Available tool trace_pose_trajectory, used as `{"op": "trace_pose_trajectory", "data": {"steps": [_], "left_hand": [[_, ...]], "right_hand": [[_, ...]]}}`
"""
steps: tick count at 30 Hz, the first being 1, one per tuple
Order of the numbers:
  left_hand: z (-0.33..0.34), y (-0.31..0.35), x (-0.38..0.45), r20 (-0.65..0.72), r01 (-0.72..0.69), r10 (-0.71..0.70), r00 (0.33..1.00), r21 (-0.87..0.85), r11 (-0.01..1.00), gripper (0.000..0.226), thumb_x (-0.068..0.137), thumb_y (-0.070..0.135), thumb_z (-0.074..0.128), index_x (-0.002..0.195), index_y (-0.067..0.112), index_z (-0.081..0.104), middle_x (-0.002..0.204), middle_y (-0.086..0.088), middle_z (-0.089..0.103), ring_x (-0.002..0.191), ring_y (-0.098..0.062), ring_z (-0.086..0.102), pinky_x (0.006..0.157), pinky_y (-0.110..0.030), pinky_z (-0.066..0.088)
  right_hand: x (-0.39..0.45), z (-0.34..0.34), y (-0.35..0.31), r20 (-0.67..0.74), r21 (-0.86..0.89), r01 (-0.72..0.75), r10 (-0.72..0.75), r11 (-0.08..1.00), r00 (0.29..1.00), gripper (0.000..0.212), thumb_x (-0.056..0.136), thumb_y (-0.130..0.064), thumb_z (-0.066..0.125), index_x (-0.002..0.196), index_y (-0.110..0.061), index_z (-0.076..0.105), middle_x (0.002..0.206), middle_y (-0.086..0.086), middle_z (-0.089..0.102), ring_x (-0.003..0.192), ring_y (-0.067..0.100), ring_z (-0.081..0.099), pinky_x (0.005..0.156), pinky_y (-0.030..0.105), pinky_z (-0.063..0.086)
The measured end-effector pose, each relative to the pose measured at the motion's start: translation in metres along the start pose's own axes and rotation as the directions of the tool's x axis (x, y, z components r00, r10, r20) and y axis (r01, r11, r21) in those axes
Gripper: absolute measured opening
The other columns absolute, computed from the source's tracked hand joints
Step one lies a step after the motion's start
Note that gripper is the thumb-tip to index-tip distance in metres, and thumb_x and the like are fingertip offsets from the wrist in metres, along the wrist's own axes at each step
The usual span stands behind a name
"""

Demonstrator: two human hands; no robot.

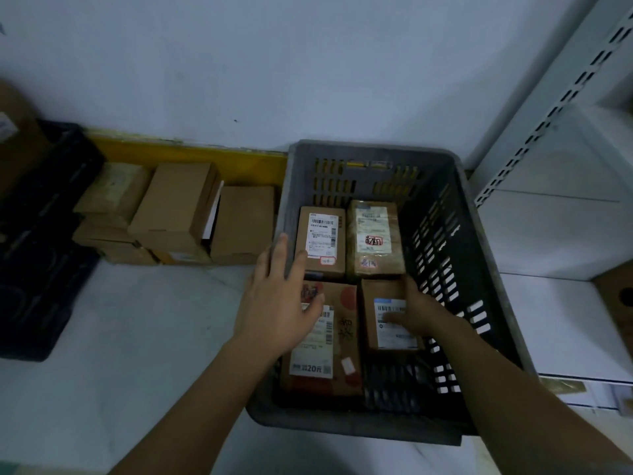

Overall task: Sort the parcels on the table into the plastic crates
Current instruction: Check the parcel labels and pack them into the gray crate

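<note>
Remaining parcels (178,214) well left of grey crate (479,303), nearer spread left hand (281,303) (right hand (416,315) gripping labelled box (388,317)).

The crate (442,255) is showing dark grey, its walls pierced with rows of slots, yellow glinting through those at the back. Four brown parcels are lying inside: one (322,241) is wearing a white barcode label with a red-edged sticker; one (375,236) is showing pale tape and red writing; one (327,337) is carrying red printed patches, black scribbles and a white label; one (388,315) is bearing a white label with a blue strip. The boxes (178,207) at left are showing plain brown. A black crate (37,241) is sitting beside them. The table (137,337) is looking whitish, the ledge (191,159) yellow, the wall (274,63) pale blue-grey, the shelving (565,166) white.
</note>
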State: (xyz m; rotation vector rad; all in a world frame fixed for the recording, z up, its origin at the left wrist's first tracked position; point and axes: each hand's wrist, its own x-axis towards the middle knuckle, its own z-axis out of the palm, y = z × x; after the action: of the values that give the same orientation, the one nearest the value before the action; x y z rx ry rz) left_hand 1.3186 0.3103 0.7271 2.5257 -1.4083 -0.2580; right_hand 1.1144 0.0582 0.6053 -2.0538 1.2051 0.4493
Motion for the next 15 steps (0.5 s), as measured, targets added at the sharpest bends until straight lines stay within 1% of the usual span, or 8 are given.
{"op": "trace_pose_trajectory", "data": {"steps": [1,2,3,5,8,10,12,15], "left_hand": [[0.000,0.000,0.000,-0.003,-0.002,0.002,1.000,-0.002,1.000,0.079,0.101,0.063,0.050,0.166,0.025,0.025,0.179,-0.006,-0.005,0.161,-0.038,0.011,0.122,-0.056,0.034],[-0.001,0.001,0.000,-0.002,-0.004,0.004,1.000,0.001,1.000,0.079,0.101,0.063,0.050,0.167,0.025,0.025,0.179,-0.006,-0.005,0.161,-0.038,0.011,0.122,-0.056,0.034],[0.000,0.001,0.000,0.004,-0.004,0.004,1.000,0.006,1.000,0.080,0.102,0.063,0.049,0.167,0.024,0.025,0.179,-0.007,-0.005,0.162,-0.038,0.010,0.122,-0.056,0.034],[0.000,0.000,0.000,0.006,-0.002,0.002,1.000,0.010,1.000,0.080,0.102,0.063,0.049,0.167,0.024,0.025,0.179,-0.007,-0.005,0.162,-0.038,0.010,0.123,-0.056,0.034],[0.000,0.001,0.000,-0.004,-0.004,0.004,1.000,-0.001,1.000,0.080,0.102,0.062,0.050,0.167,0.024,0.025,0.179,-0.007,-0.004,0.162,-0.037,0.009,0.122,-0.056,0.034],[0.000,0.001,0.001,-0.004,0.002,-0.002,1.000,-0.015,1.000,0.080,0.102,0.063,0.049,0.167,0.025,0.023,0.179,-0.005,-0.004,0.162,-0.036,0.007,0.123,-0.055,0.032],[0.000,0.000,0.001,-0.001,0.003,-0.003,1.000,-0.066,0.998,0.080,0.102,0.063,0.050,0.167,0.027,0.021,0.179,-0.002,-0.005,0.162,-0.034,0.004,0.125,-0.055,0.028],[-0.003,-0.003,0.001,-0.014,-0.010,0.007,1.000,-0.213,0.977,0.080,0.103,0.063,0.051,0.168,0.030,0.019,0.179,0.000,-0.003,0.163,-0.029,0.003,0.129,-0.054,0.022]], "right_hand": [[0.003,0.004,0.005,0.001,-0.019,-0.009,0.009,1.000,1.000,0.159,0.061,-0.072,0.092,0.166,-0.033,-0.021,0.155,0.012,0.055,0.129,0.029,0.063,0.101,0.037,0.054],[0.007,0.009,0.009,0.008,-0.046,-0.018,0.018,0.999,1.000,0.168,0.047,-0.082,0.090,0.163,-0.040,-0.024,0.158,0.010,0.051,0.132,0.028,0.061,0.105,0.039,0.055],[0.009,0.011,0.010,0.019,-0.079,-0.025,0.027,0.997,0.999,0.170,0.044,-0.085,0.087,0.161,-0.042,-0.028,0.162,0.010,0.047,0.135,0.029,0.059,0.109,0.043,0.054],[0.005,0.009,0.002,0.041,-0.168,-0.024,0.032,0.985,0.999,0.165,0.056,-0.084,0.083,0.160,-0.034,-0.036,0.169,0.012,0.037,0.142,0.032,0.053,0.114,0.046,0.050],[-0.002,0.005,-0.008,0.037,-0.274,-0.047,0.059,0.960,0.998,0.159,0.067,-0.084,0.078,0.162,-0.025,-0.035,0.175,0.015,0.024,0.148,0.034,0.048,0.118,0.047,0.046],[-0.004,0.003,-0.013,0.006,-0.346,-0.058,0.064,0.936,0.998,0.155,0.070,-0.087,0.074,0.166,-0.020,-0.029,0.177,0.016,0.017,0.151,0.037,0.043,0.120,0.048,0.044],[-0.011,0.000,-0.020,-0.053,-0.415,-0.071,0.054,0.907,0.997,0.146,0.075,-0.086,0.072,0.170,-0.017,-0.014,0.176,0.018,0.012,0.155,0.041,0.033,0.123,0.050,0.040],[-0.023,-0.014,-0.035,-0.182,-0.474,-0.107,0.021,0.874,0.983,0.117,0.086,-0.081,0.063,0.169,-0.015,0.014,0.173,0.019,0.018,0.155,0.044,0.026,0.123,0.055,0.037]]}}
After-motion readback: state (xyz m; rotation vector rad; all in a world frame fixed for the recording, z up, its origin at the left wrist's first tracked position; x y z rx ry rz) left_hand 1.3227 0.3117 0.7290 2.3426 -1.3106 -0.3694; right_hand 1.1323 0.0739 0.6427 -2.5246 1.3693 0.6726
